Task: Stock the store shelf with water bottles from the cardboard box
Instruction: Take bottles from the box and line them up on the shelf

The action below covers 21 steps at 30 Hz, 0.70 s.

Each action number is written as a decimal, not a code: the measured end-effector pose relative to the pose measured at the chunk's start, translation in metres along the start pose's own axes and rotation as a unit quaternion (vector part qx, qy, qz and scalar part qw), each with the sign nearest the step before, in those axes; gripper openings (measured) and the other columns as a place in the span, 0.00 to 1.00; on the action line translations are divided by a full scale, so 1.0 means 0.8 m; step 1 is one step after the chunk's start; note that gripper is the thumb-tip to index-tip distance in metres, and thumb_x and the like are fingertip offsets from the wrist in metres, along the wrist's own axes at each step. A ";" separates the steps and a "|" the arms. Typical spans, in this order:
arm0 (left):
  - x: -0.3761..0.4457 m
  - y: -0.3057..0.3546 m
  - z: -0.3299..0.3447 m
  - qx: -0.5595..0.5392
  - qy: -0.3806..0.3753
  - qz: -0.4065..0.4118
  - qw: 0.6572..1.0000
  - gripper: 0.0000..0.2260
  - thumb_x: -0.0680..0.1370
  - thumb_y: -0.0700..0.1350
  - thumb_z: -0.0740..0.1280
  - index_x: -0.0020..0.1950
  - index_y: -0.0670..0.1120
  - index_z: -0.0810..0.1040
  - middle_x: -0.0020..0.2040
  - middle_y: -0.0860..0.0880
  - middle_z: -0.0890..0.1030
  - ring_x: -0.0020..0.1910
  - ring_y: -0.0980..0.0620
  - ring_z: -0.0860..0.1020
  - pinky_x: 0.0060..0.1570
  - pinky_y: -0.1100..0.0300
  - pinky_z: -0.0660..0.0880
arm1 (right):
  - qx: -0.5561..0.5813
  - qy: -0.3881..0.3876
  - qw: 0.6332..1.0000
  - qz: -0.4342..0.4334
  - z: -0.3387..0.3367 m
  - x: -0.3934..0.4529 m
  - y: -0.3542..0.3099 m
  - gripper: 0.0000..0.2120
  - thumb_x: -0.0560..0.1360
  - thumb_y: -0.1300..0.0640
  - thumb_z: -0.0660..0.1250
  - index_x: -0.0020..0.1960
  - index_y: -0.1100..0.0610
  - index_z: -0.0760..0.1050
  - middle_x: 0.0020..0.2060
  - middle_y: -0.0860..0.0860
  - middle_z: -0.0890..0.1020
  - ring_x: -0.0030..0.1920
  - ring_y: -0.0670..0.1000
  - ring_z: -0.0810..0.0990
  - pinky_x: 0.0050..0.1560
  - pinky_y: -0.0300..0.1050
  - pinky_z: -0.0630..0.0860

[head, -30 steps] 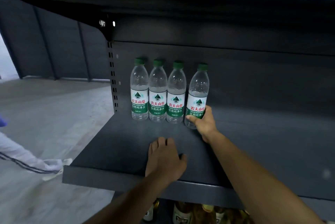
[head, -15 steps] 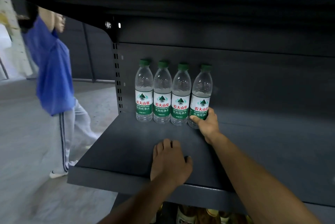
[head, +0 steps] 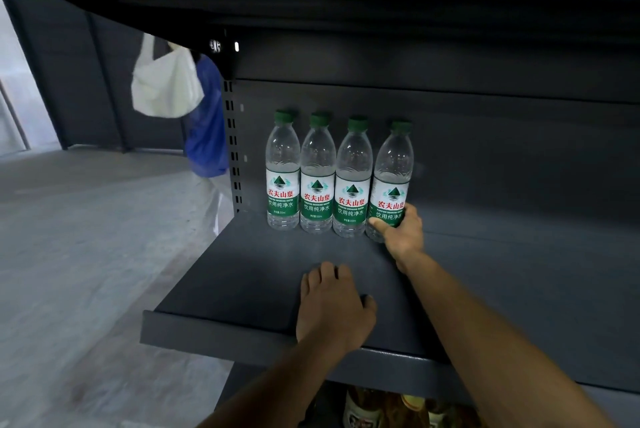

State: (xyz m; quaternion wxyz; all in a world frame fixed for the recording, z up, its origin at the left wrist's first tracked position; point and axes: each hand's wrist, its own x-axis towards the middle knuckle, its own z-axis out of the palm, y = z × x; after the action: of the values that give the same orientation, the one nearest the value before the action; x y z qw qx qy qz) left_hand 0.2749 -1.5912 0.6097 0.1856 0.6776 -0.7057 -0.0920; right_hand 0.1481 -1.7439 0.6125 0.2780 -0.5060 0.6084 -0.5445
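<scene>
Item: four water bottles, clear plastic with green caps and green-and-white labels, stood upright in a row at the back of a dark grey metal shelf (head: pixel 242 275), near its left end. First bottle (head: pixel 283 171), second bottle (head: pixel 317 175) and third bottle (head: pixel 353 178) are set side by side, touching or nearly so. The fourth bottle (head: pixel 393 171), rightmost, is tilted slightly with its cap leaning to the right, its base just beside the third. Grip: the right hand (head: pixel 403 232) is wrapped around the lower part of the fourth bottle, at and below the label; the thumb is laid across the front of the label's lower edge, and the fingers are curled behind the right side, mostly hidden. The left hand (head: pixel 332 306) is laid palm down on the shelf deck near the front lip, fingers together and pointed toward the bottles, thumb spread to the right; nothing is held in it, and it is kept well apart from the row. Surroundings: amber bottles (head: pixel 381 407) are partly seen on the level below. A person in a blue top (head: pixel 206 126), carrying a white bag (head: pixel 166 85), is seen beyond the shelf's left upright.
</scene>
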 end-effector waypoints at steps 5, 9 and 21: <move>0.000 0.001 -0.001 0.002 0.001 0.000 1.000 0.19 0.77 0.57 0.57 0.61 0.46 0.68 0.62 0.45 0.67 0.66 0.45 0.64 0.71 0.49 0.58 | 0.005 -0.003 1.000 -0.002 -0.001 0.000 0.000 0.33 0.67 0.59 0.77 0.68 0.58 0.66 0.62 0.57 0.71 0.60 0.56 0.74 0.64 0.55 0.73; 0.000 0.001 -0.001 0.003 0.004 0.002 1.000 0.19 0.77 0.57 0.57 0.61 0.46 0.68 0.62 0.45 0.68 0.65 0.45 0.64 0.70 0.50 0.59 | 0.004 -0.004 1.000 -0.002 -0.001 0.000 0.000 0.33 0.67 0.58 0.77 0.68 0.57 0.66 0.62 0.57 0.72 0.60 0.56 0.75 0.64 0.55 0.73; 0.000 0.002 -0.004 0.008 -0.002 0.001 1.000 0.19 0.77 0.57 0.56 0.61 0.46 0.68 0.62 0.45 0.68 0.65 0.45 0.64 0.70 0.50 0.59 | -0.011 0.004 1.000 0.005 0.000 0.000 -0.001 0.36 0.67 0.56 0.77 0.70 0.56 0.65 0.62 0.57 0.70 0.61 0.56 0.72 0.66 0.52 0.70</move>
State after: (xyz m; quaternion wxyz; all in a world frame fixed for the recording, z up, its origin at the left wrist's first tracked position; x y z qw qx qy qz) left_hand 0.2748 -1.5905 0.6132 0.1791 0.6782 -0.7074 -0.0872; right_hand 0.1481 -1.7434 0.6132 0.2728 -0.5040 0.6179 -0.5383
